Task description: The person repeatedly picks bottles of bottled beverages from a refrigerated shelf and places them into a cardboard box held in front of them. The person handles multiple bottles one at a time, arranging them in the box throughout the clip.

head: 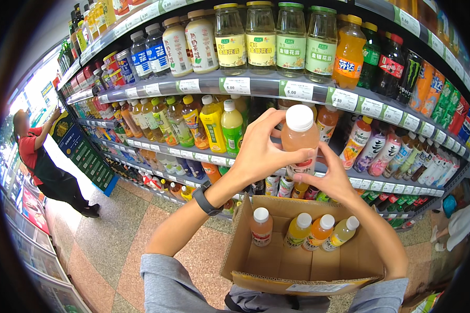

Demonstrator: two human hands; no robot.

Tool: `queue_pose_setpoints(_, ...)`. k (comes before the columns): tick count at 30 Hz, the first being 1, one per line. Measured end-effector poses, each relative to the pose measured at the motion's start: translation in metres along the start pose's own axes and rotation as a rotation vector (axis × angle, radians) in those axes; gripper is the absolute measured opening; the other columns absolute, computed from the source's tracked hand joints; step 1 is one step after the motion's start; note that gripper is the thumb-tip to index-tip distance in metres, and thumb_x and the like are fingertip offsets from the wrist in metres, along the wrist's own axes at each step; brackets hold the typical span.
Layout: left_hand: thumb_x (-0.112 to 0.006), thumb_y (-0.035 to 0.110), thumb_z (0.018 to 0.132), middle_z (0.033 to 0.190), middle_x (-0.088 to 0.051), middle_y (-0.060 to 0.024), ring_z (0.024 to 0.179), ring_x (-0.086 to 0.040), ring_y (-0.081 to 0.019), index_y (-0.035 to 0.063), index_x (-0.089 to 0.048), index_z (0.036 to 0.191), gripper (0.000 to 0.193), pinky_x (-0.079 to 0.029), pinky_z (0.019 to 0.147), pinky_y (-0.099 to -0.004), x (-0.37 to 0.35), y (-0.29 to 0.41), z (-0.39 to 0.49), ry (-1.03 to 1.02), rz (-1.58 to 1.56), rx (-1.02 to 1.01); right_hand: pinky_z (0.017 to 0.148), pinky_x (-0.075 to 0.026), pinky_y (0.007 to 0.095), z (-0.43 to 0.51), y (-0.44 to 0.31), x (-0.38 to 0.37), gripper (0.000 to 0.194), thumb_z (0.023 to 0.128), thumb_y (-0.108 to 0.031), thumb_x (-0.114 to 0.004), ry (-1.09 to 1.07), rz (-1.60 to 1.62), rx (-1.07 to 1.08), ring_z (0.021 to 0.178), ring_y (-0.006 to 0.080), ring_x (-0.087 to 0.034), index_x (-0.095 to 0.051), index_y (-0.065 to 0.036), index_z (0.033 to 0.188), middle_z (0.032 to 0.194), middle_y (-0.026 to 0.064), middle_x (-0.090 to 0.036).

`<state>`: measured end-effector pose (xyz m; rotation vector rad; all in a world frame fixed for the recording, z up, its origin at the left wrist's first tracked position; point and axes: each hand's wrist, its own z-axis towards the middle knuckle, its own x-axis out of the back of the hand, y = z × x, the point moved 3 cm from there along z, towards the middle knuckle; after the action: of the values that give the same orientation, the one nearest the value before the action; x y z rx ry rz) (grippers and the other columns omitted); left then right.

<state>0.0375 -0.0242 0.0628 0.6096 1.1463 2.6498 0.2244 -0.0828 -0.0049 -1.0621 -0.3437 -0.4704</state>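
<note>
Between my two hands is a plastic drink bottle (300, 137) with a white cap and pinkish liquid, held up in front of the shelves. My left hand (263, 145) wraps its far and left side, with the thumb across the front. On its lower right side, the fingers and thumb of my right hand (329, 174) grip near the label. Below my forearms sits an open cardboard box (272, 262). In it stand a pink drink bottle (261, 229) at the left and several yellow and orange drink bottles (312, 233) grouped to the right.
Ahead, curved-looking shelves (258, 88) carry close rows of bottles and cans, with price tags on their edges. A person (43, 160) in a red top and dark apron stands at the left by a display board (80, 150). Part of another person (460, 225) shows at the right.
</note>
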Motion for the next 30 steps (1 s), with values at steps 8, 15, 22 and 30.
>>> queue_pose_setpoints(8,-0.088,0.034,0.074,0.106,-0.069,-0.0040,0.086,-0.062,-0.0091,0.0022,-0.066,0.122,0.062,-0.052,0.076,-0.0238,-0.010,0.009,-0.004,-0.205,-0.096,0.231,0.090,-0.058,0.0341,-0.031,-0.024,0.008,0.072,0.073,-0.023,-0.091,-0.121,0.211,-0.122,0.102,0.0198,-0.070,-0.053,0.002,0.129,0.116,0.0141,-0.069)
queue_pose_setpoints(15,-0.065,0.068,0.085,0.128,-0.065,-0.0171,0.108,-0.065,-0.0236,0.0000,-0.062,0.130,0.081,-0.056,0.086,-0.0366,-0.024,-0.012,-0.008,-0.414,-0.389,0.564,0.089,-0.059,0.0324,-0.061,-0.034,0.007,0.071,0.075,-0.015,-0.090,-0.151,0.393,-0.355,0.103,0.0176,-0.070,-0.050,0.005,0.131,0.120,0.0134,-0.068)
queue_pose_setpoints(22,-0.040,0.083,0.087,0.145,-0.048,-0.0235,0.113,-0.062,-0.0328,-0.0034,-0.035,0.150,0.107,-0.055,0.092,-0.0410,-0.027,-0.035,-0.019,-0.473,-0.552,0.703,0.093,-0.056,0.0334,-0.079,-0.018,-0.001,0.071,0.076,-0.011,-0.089,-0.212,0.535,-0.450,0.104,0.0162,-0.069,-0.051,0.003,0.135,0.121,0.0114,-0.068)
queue_pose_setpoints(30,-0.043,0.078,0.090,0.126,-0.063,-0.0145,0.100,-0.064,-0.0214,-0.0025,-0.060,0.132,0.092,-0.054,0.082,-0.0328,-0.030,-0.039,-0.016,-0.468,-0.454,0.678,0.090,-0.057,0.0335,-0.092,-0.018,-0.005,0.077,0.075,-0.012,-0.089,-0.264,0.491,-0.496,0.102,0.0149,-0.068,-0.048,0.003,0.138,0.123,0.0109,-0.067)
